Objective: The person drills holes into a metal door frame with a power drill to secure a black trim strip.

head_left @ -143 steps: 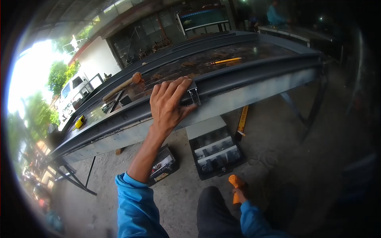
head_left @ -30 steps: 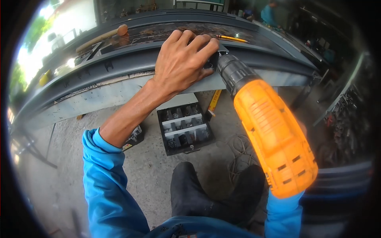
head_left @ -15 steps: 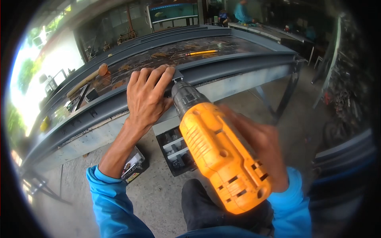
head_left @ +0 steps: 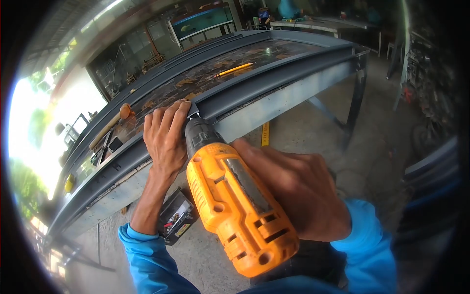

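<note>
My right hand [head_left: 298,188] is wrapped round an orange power drill [head_left: 235,210], whose grip is hidden behind the body and the hand. Its black chuck [head_left: 201,134] points away from me, the tip meeting a small grey metal piece [head_left: 194,109] on the near rail of a dark grey metal frame [head_left: 274,84]. Beside the chuck, my left hand [head_left: 166,132] curls over the rail with its fingertips on that small piece. The thumb is mostly hidden behind the drill.
The frame lies on a work table. On it are a yellow pencil [head_left: 235,69], a wooden-handled hammer [head_left: 108,127] and a yellow tape measure [head_left: 69,183]. Below stands an open black toolbox [head_left: 177,215]; a yellow strip [head_left: 265,133] shows under the table. A person [head_left: 289,9] is at the back.
The view has shifted and tilted. The drill sits lower and further left in view and has rolled, showing more of its right side. Its tip stays at the small metal piece under my left fingertips.
</note>
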A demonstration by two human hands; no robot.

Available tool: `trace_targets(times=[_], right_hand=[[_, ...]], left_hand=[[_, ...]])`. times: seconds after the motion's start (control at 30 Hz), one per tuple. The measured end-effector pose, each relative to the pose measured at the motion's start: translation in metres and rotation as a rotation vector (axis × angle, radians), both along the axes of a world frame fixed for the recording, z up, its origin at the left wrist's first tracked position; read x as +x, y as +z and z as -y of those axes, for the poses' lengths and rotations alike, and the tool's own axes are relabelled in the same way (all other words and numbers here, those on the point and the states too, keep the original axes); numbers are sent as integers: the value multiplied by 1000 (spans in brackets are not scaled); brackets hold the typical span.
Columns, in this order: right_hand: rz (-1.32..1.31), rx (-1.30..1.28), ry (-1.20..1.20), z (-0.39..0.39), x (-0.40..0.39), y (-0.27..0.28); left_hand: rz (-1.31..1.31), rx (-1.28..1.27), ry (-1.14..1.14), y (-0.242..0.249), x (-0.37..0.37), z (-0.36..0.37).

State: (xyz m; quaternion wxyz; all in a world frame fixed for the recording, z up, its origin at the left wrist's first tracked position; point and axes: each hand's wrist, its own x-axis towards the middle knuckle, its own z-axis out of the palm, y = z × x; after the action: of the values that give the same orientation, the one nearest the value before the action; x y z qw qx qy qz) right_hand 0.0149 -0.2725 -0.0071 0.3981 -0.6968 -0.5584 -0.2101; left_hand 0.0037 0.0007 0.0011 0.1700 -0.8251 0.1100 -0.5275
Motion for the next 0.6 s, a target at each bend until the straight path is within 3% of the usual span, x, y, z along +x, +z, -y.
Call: trace_targets(times=[0.6], right_hand=[[-15,2,24,0,1,-2]], left_hand=[[-5,-6,-27,1,1,-1]])
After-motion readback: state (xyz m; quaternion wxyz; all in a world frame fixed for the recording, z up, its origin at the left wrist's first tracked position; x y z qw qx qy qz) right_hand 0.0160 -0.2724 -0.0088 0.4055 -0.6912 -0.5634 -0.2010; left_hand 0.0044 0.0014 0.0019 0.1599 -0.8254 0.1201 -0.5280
